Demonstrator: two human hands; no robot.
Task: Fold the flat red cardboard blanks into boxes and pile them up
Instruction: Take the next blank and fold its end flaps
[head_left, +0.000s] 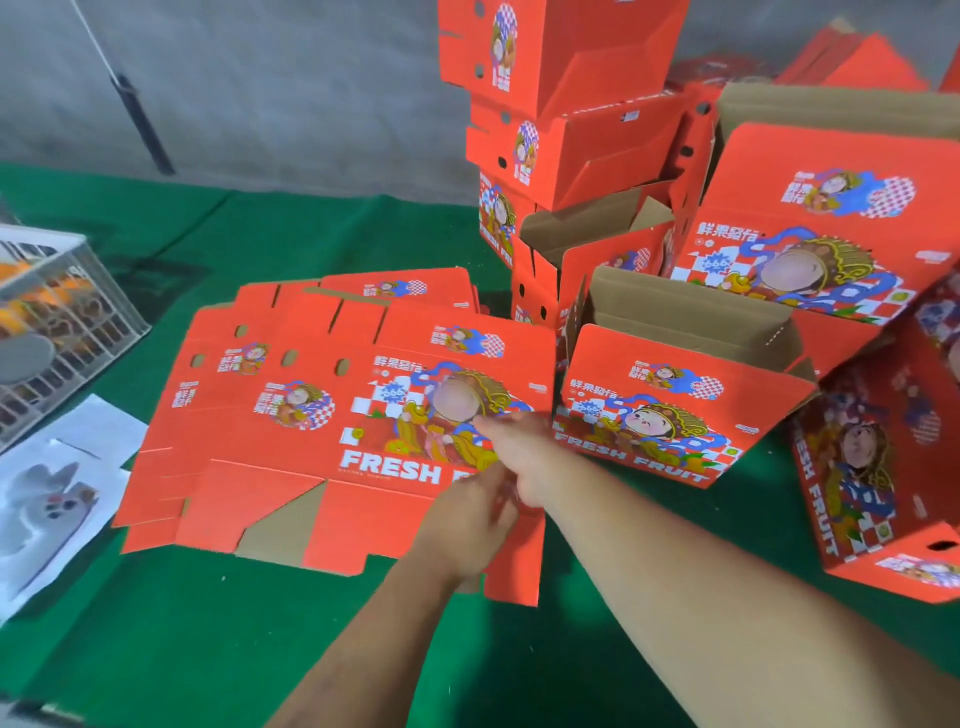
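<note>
Head view. A fanned stack of flat red blanks (291, 410) lies on the green cloth (156, 649), printed side up. Both hands meet at the near right corner of the top blank (415, 415). The right hand (519, 457) lies on the printed panel with fingers reaching forward. Motion blur hides whether they pinch the edge or only press, so its grip cannot be told. The left hand (467, 519) sits at the blank's near edge with fingers curled toward the cardboard, apparently taking hold of it; that is a judgement, not a clear sighting.

The step in hand appears to be lifting the top blank off the stack. To do it well, the person should separate one sheet only, raise it by the corner clear of those beneath, then open it square along its creases before locking the bottom flaps.

Containers: a folded box (675, 410) stands just right of the stack, top open, brown interior showing nothing inside. Behind it rises a leaning pile of boxes (545, 104), with further boxes tumbled to the right. At far left a wire crate (57, 332) holds orange items, too blurred to identify. White paper sheets (62, 499) lie in front of it.
</note>
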